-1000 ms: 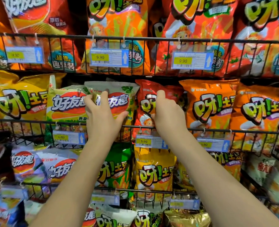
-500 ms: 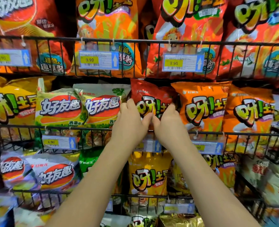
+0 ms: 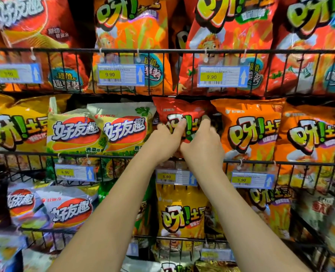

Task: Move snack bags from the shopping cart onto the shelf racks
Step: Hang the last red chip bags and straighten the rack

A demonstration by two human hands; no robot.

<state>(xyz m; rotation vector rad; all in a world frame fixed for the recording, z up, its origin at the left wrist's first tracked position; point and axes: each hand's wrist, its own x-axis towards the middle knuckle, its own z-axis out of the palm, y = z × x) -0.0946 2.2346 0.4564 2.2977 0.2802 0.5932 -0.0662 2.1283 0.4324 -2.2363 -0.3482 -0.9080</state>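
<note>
A red snack bag [image 3: 179, 109] stands in the middle wire rack [image 3: 280, 162], between a green-and-white bag [image 3: 123, 130] and an orange bag [image 3: 249, 132]. Both my hands are on its front, side by side and touching each other. My left hand [image 3: 162, 143] holds the bag's left half, with curled fingers and the thumb lying up across the printed lettering. My right hand [image 3: 203, 146] holds the right half, its fingers curled over the bag near the orange bag's edge. The bag's lower part is hidden behind my hands. The shopping cart is out of view.
Three wire racks packed with snack bags fill the view. Large red and orange bags [image 3: 131, 44] sit in the top rack [image 3: 174, 50], yellow bags [image 3: 180, 211] and white bags [image 3: 68, 211] in the lower one. Price tags [image 3: 175, 176] hang from the rack fronts.
My left hand left the green-and-white bag and moved right to join my right hand on the red bag. The red bag now stands more upright and higher in the rack.
</note>
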